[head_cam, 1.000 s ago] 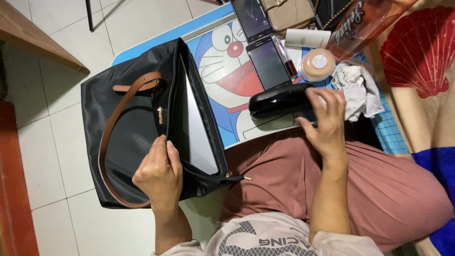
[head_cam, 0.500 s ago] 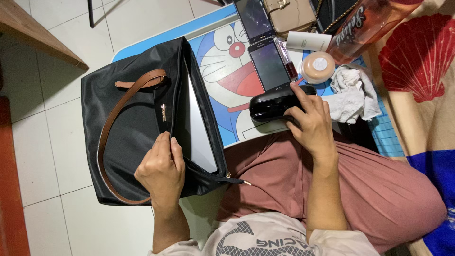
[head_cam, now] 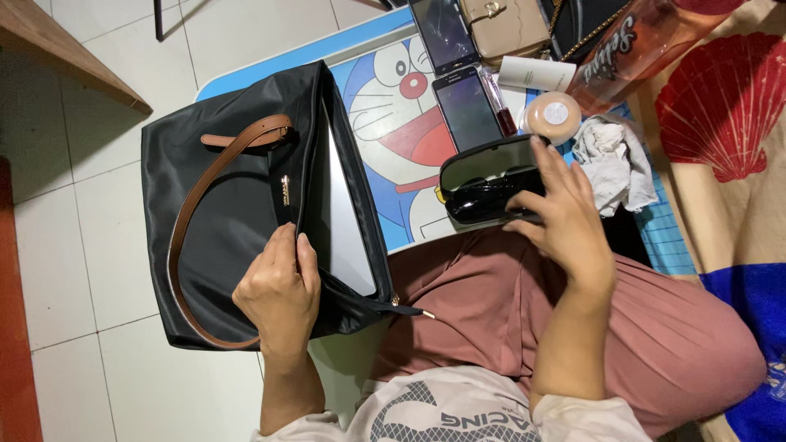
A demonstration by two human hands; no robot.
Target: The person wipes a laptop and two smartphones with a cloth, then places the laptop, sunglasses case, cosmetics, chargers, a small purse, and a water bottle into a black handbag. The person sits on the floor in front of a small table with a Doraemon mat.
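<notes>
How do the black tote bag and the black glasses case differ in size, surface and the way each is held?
The black tote bag is large, matte fabric; the black glasses case is small, hard and glossy. The left hand grips the bag's open edge; the right hand holds the case, whose lid stands open. Both are black.

The floor [head_cam: 98, 213] was laid with large pale tiles, greyish-white, with thin dark joints. A brown wooden board [head_cam: 65, 49] slanted across the upper left corner, casting a soft shadow on the tiles beneath it. A reddish-brown wooden edge [head_cam: 16, 327] ran down the left border. On the right lay a tan mat [head_cam: 729, 213] printed with a red shell. Light was even and indoor.
</notes>
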